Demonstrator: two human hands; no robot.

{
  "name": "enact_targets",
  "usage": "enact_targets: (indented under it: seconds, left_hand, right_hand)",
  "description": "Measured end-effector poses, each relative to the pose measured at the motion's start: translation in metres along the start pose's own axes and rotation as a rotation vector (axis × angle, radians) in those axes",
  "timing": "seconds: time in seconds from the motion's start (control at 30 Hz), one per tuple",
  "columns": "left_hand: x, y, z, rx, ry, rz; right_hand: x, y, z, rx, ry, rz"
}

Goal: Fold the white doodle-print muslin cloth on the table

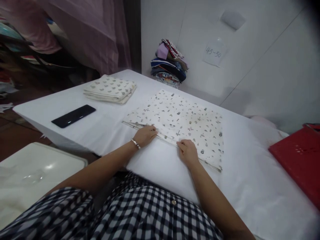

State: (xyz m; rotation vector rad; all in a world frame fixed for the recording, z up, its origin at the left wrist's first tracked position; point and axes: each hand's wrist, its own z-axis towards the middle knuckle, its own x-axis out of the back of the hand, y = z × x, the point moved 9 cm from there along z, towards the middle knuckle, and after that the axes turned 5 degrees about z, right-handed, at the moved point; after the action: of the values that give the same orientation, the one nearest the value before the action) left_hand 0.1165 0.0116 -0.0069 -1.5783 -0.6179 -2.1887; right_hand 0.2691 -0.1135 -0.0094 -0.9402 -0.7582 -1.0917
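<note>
A white cloth (185,116) with small scattered prints lies folded over on the white-covered table (105,133). Its near edge runs slantwise in front of me, with layers showing at the left corner. My left hand (146,135), a bracelet on its wrist, pinches that edge left of the middle. Farther right along the same edge, my right hand (187,150) grips the cloth between thumb and curled fingers. Part of the edge is hidden under the fingers of both hands.
A folded cloth with leaf-like prints (110,88) and a black phone (74,116) lie to the left. Stacked fabrics (170,63) stand by the wall. A red bag-like item (300,156) is at right, a white surface (37,180) lower left. Someone in a pink sleeve (42,33) is behind.
</note>
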Motion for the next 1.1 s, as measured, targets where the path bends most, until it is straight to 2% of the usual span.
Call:
enact_targets:
  seconds: [0.17,0.3,0.53,0.8,0.97,1.1]
  left_hand:
    - [0.0,0.004,-0.002,-0.071,0.015,-0.011]
    - [-0.003,0.001,-0.001,-0.072,0.021,-0.037]
    - [-0.011,-0.003,0.004,-0.051,-0.003,-0.025]
    - [-0.003,0.002,0.005,-0.071,0.041,-0.005]
    - [-0.003,0.008,0.008,-0.074,0.008,0.072]
    - [-0.007,0.008,0.007,-0.021,-0.047,0.071]
  right_hand:
    - [0.001,-0.002,0.0,-0.007,-0.036,0.037]
    - [-0.002,-0.001,0.0,-0.012,-0.051,0.021]
    - [-0.002,0.001,0.001,-0.008,0.012,0.036]
    - [0.004,0.002,0.002,-0.018,0.095,0.035]
    - [-0.001,0.005,0.002,-0.046,0.068,-0.012]
    - [-0.004,0.007,0.002,-0.061,0.062,-0.012]
